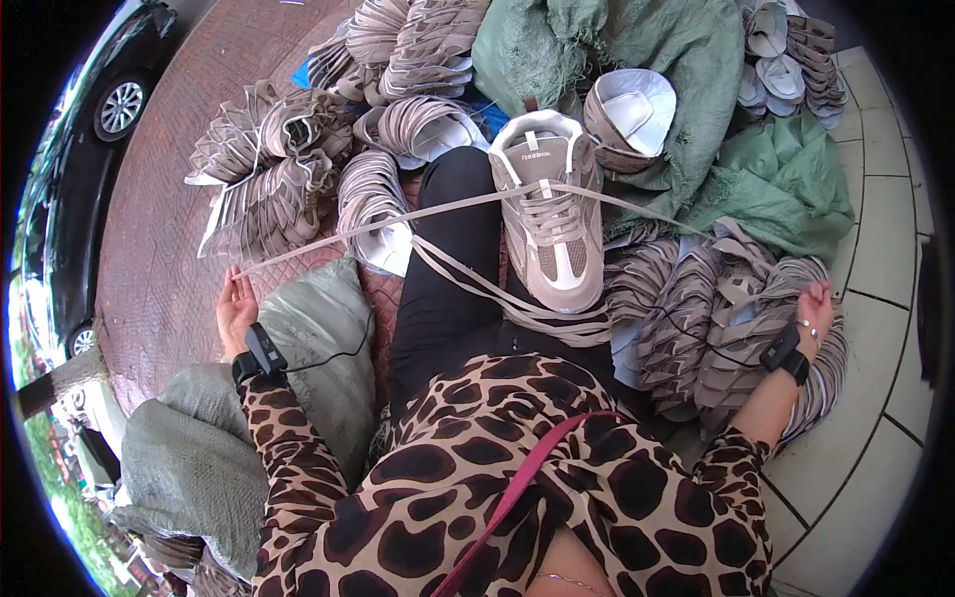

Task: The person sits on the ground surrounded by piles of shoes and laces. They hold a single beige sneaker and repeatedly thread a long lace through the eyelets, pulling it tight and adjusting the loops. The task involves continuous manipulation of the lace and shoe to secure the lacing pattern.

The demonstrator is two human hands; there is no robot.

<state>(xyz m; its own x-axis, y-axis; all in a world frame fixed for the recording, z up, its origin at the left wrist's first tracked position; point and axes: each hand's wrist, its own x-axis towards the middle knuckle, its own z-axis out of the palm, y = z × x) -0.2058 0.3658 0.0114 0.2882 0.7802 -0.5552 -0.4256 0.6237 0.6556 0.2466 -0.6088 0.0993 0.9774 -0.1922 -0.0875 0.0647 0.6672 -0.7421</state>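
Observation:
A beige and white sneaker (pixel 549 214) rests by my legs, its toe pointing at me and its laces threaded. From its top eyelets a flat beige shoelace (pixel 398 218) stretches out to both sides. At the left, my left hand (pixel 237 310) is closed, pinching one end between the fingertips. Far out on the right, my right hand (pixel 815 306) has its fingers curled together, and the other lace runs taut toward it. The last stretch of that lace is hard to tell from the shoe uppers (pixel 686 318) behind. A bundle of loose laces (pixel 497 291) lies across my lap.
Stacked beige shoe uppers (pixel 264 174) lie on the red brick paving. Green woven sacks (pixel 667 60) are at the back, one with a separate upper (pixel 629 114) on it. A grey-green sack (pixel 209 428) stands beside my left arm. A dark car (pixel 75 189) is at far left.

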